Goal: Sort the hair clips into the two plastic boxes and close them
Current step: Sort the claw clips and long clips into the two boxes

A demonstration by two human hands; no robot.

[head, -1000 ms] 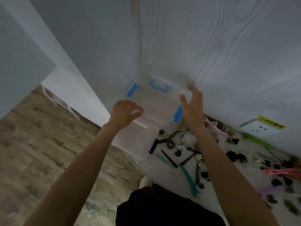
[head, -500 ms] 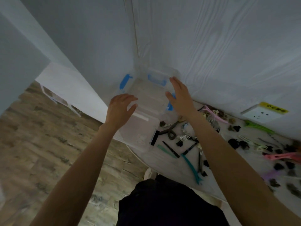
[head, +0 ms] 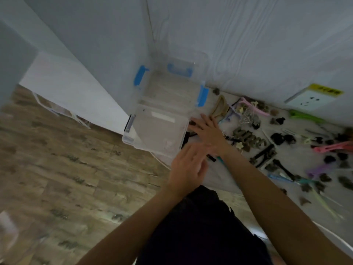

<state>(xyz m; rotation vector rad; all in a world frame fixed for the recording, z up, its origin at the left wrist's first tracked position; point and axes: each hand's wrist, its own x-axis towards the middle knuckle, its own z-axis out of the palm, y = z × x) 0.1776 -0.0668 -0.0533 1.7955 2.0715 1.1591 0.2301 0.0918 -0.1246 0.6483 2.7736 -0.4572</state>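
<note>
Change: half a second back both hands were raised at the clear plastic box with blue latches [head: 168, 96], one on each side of it; both have since dropped to the table edge nearest the person, off the box.
Left hand [head: 188, 170]: blurred, fingers loosely spread, hovering over the table edge just below the box's near corner — nothing visibly held.
Right hand [head: 207, 131]: flat, fingers splayed wide, palm down on the clips lying just beside the box's right wall; whether it grips any of them cannot be told.
Box: transparent, rectangular, rounded corners, lid off; its interior looks empty. It sits at the table's far left corner, against the wall, and hangs partly over the left edge.
Latches: blue, glossy, flat tabs — one on the left wall, one on the far wall, one on the right wall.
Hair clips [head: 267, 136]: scattered along the pale round table [head: 229, 178] from the box rightward; dark claw clips, a long pink clip [head: 333, 147], a green one [head: 303, 115], a slim teal one partly under the right forearm.
Surroundings: white wood-grain wall panel, white socket plate with yellow sticker [head: 313, 98], brown plank floor [head: 57, 169].
</note>
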